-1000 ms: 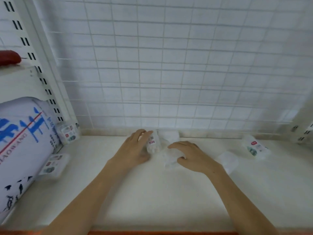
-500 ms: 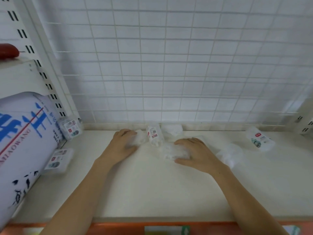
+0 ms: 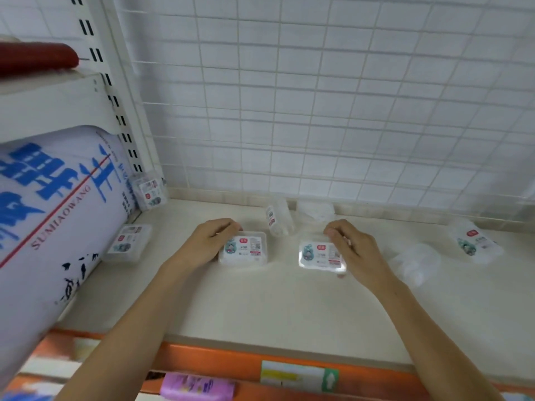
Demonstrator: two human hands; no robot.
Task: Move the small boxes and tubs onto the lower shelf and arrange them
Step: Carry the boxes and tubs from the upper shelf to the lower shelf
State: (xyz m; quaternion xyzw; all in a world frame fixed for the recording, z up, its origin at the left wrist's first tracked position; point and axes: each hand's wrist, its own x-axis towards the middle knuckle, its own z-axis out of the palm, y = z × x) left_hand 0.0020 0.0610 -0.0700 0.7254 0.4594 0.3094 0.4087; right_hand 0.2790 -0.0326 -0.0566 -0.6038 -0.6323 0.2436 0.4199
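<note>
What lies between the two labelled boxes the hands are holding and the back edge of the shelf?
Behind the gap between the left hand's box and the right hand's box stands a small labelled tub. A clear container sits against the back edge. Straight behind the left hand nothing visible blocks the shelf.

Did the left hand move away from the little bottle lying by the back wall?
Yes. The left hand moved leftward and toward the front, away from the bottle, and now grips a labelled box.

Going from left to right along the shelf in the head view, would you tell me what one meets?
Large white sack → flat box beside it → left hand → its box → right hand's box → right hand → clear tub → labelled tub.
</note>
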